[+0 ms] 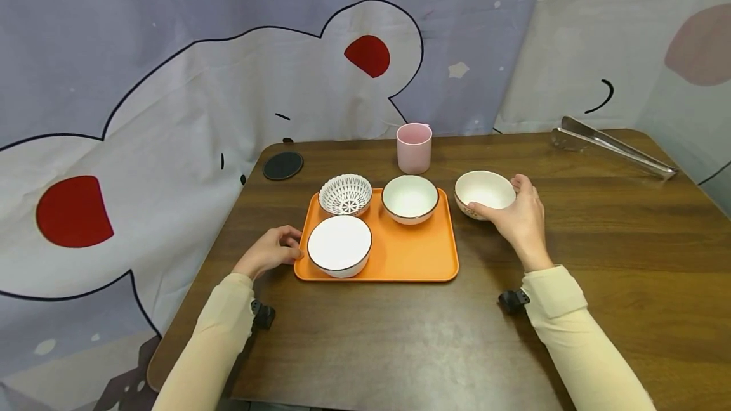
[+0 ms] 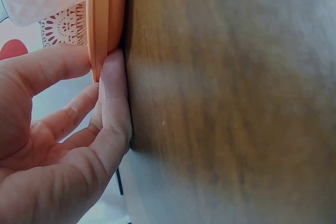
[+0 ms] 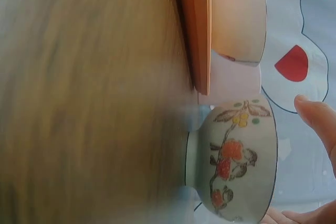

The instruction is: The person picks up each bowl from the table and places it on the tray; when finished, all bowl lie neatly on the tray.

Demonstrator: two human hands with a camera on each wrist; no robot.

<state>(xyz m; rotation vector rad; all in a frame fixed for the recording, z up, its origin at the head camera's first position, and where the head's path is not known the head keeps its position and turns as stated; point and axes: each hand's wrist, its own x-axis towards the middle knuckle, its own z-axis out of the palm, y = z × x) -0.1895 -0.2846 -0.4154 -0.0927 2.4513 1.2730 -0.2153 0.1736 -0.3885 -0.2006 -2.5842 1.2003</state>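
My left hand (image 1: 271, 251) pinches the left edge of an orange tray (image 1: 411, 259), one digit on the rim and a fingertip low against its outer side in the left wrist view. On the tray sit a white bowl with a dark rim (image 1: 339, 243), a patterned openwork bowl (image 1: 345, 195) and a pale green bowl (image 1: 410, 197). Right of it, a bowl painted with birds and branches (image 3: 236, 156) stands upright on the table. My right hand (image 1: 518, 214) spreads around that bowl; its thumb is apart from the rim in the right wrist view, and the other fingers are mostly hidden.
Behind the tray stands a pink cup (image 1: 414, 150). A dark round coaster (image 1: 283, 165) lies at the table's back left, and metal tongs (image 1: 617, 148) lie at the back right. A patterned curtain (image 1: 257, 81) hangs behind the wooden table (image 1: 371, 341).
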